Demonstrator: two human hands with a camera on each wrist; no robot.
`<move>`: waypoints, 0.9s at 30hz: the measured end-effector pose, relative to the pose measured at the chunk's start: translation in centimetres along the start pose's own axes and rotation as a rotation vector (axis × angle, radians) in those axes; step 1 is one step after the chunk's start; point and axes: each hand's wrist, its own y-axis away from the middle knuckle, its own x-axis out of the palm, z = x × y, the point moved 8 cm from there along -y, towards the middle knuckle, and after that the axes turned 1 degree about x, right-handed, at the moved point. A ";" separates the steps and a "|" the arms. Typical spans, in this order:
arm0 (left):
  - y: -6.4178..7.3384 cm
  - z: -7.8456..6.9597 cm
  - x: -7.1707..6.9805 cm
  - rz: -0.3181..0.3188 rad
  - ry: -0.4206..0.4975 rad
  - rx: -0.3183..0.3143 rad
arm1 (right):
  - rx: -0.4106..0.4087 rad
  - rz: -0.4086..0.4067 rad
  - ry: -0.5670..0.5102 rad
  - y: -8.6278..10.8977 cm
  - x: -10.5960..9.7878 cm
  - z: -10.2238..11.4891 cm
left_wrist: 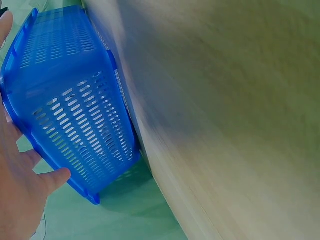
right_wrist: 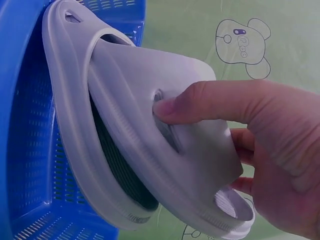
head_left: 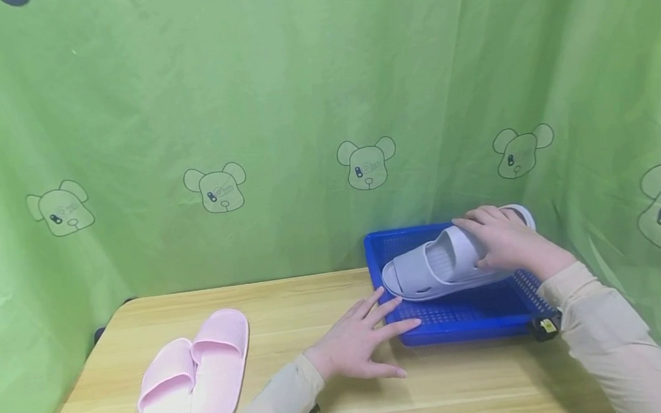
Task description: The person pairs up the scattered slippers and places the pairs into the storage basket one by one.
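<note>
A grey slipper (head_left: pixel 413 270) lies in the blue plastic basket (head_left: pixel 465 331), toe to the left. On top of it sits a second grey slipper (right_wrist: pixel 195 145), its open toe pointing the opposite way. My right hand (head_left: pixel 504 240) grips this upper slipper across its strap; in the right wrist view the thumb presses near a slot in the strap and the other fingers are partly hidden behind it. My left hand (head_left: pixel 356 338) spreads its fingers at the basket's near left corner, with fingertips over the rim (left_wrist: pixel 22 122).
Two pink slippers (head_left: pixel 220 367) rest side by side on the wooden table (head_left: pixel 291 302), left of my left forearm. A green curtain (head_left: pixel 286 105) with bear-head prints hangs behind the table and along both sides. The basket stands near the back right.
</note>
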 end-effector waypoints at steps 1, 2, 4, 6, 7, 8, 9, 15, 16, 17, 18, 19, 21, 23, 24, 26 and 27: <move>0.0 0.0 0.0 -0.001 -0.002 0.001 | -0.001 0.000 -0.001 0.0 0.0 0.0; 0.0 0.0 0.0 -0.002 -0.002 0.001 | -0.001 0.001 -0.002 0.0 -0.1 0.0; 0.0 0.0 0.0 -0.004 -0.001 0.001 | 0.003 0.003 -0.002 0.0 -0.1 0.1; 0.0 0.0 -0.1 -0.007 -0.001 0.002 | 0.012 0.009 -0.001 -0.1 -0.2 0.1; 0.0 0.0 0.0 -0.007 -0.001 0.002 | 0.014 0.011 0.002 -0.2 -0.2 0.1; 0.0 0.0 0.0 -0.006 -0.003 0.001 | 0.019 0.014 0.006 -0.2 -0.2 0.1; 0.0 0.0 0.0 -0.005 -0.004 0.000 | 0.023 0.018 0.010 -0.3 -0.2 0.1; 0.0 0.0 0.1 -0.001 -0.008 -0.001 | 0.052 0.042 0.013 -0.7 -0.6 0.6; 0.0 0.0 0.1 -0.002 -0.007 -0.002 | 0.060 0.050 0.011 -0.8 -0.5 0.6; 0.0 0.0 0.1 -0.002 -0.006 -0.002 | 0.068 0.058 0.007 -0.9 -0.5 0.6; -0.1 0.0 0.1 -0.003 -0.008 -0.001 | 0.077 0.066 0.004 -1.0 -0.4 0.5; -0.1 0.0 0.1 -0.005 -0.007 -0.001 | 0.085 0.074 0.002 -1.1 -0.3 0.5; -0.1 0.0 0.1 -0.008 -0.008 0.000 | 0.098 0.089 0.001 -1.4 0.0 0.2; -0.1 -0.1 0.1 -0.010 -0.007 0.001 | 0.109 0.103 -0.008 -1.6 0.2 0.0; -0.1 -0.1 0.1 -0.011 -0.007 0.001 | 0.113 0.110 -0.011 -1.8 0.4 -0.2; 0.0 0.0 0.1 -0.007 -0.001 -0.003 | 0.124 0.124 -0.022 -2.0 0.6 -0.4; 0.0 0.0 0.1 -0.006 0.001 -0.004 | 0.129 0.129 -0.029 -2.1 0.7 -0.5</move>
